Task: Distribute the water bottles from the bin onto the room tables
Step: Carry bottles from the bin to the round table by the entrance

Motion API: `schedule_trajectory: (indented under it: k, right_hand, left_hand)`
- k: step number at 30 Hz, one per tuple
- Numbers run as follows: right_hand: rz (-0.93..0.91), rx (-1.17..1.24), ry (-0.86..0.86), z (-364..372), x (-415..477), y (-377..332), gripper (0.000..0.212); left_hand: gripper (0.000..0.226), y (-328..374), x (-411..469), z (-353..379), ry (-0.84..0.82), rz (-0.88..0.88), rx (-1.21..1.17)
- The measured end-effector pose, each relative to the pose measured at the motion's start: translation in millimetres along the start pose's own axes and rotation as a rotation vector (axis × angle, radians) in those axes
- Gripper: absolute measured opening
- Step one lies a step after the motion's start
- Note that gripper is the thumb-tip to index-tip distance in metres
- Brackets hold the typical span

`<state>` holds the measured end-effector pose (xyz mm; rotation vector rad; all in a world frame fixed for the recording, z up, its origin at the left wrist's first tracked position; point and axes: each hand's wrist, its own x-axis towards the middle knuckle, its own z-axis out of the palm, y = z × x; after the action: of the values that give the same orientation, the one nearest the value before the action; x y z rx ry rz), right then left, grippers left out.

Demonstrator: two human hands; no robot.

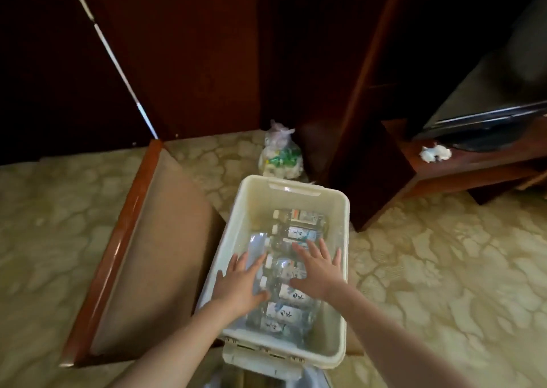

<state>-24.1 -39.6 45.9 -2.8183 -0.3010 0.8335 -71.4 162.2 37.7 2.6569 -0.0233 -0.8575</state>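
Left grip point(239, 282) and right grip point(318, 272) both down inside the white bin point(296, 194), fingers straight and spread apart, clamped on nothing. Cannot tell whether they actually touch the plastic beneath. Under and between them, the water bottles point(291, 296) lying on their sides in a row, white caps toward the left grip, labels up. One more bottle point(256, 247) lying lengthwise along the bin wall, under the left grip's fingertips. None seen out on a counter, so likely the start of a pick. Probably full, so fairly heavy for their size. Thin clear plastic, likely to dent under a hard squeeze and smooth enough to slip. Best taken round the middle at the label, fingers curled under the barrel, or by the stiffer neck just below the cap. Packed close side by side, so the lengthwise bottle probably the easiest to lift first. Nearest counter point(473, 167) well off to the right of the right grip, beyond the bin, with a crumpled tissue point(435, 153) on it.
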Motion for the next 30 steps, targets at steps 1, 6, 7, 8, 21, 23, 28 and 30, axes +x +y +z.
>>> schedule_trajectory:
  k: [1, 6, 7, 8, 21, 23, 28, 30]
  right_hand:
    - [-0.019, -0.003, -0.035, -0.4, 11.5, 6.3, 0.088]
    - [-0.103, -0.008, -0.212, 12.1, 61.0, 32.9, 0.089]
    - [-0.124, -0.021, -0.253, 18.0, 72.7, 35.9, 0.089]
    - [-0.132, -0.024, -0.285, 22.9, 80.1, 38.2, 0.088]
    - [-0.188, 0.039, -0.494, 77.5, 153.5, 45.0, 0.088]
    - [-0.171, 0.014, -0.482, 84.5, 160.5, 44.7, 0.086]
    - [-0.231, -0.030, -0.457, 90.1, 180.4, 43.2, 0.072]
    - [-0.232, -0.023, -0.481, 90.4, 186.4, 43.3, 0.072]
  left_hand:
    - [0.084, 2.4, 6.3, 5.0, -0.017, -0.033, -0.053]
    - [0.083, 12.7, 35.2, 35.6, -0.055, -0.197, -0.221]
    - [0.083, 12.1, 41.2, 42.9, -0.063, -0.239, -0.256]
    - [0.083, 12.0, 44.1, 47.6, -0.062, -0.268, -0.276]
    - [0.084, -11.7, 101.6, 112.5, -0.086, -0.422, -0.384]
    - [0.082, -12.0, 106.8, 116.5, -0.074, -0.444, -0.418]
    - [0.070, -12.3, 119.6, 119.0, -0.083, -0.462, -0.408]
    - [0.066, -14.1, 125.2, 121.0, -0.092, -0.478, -0.442]
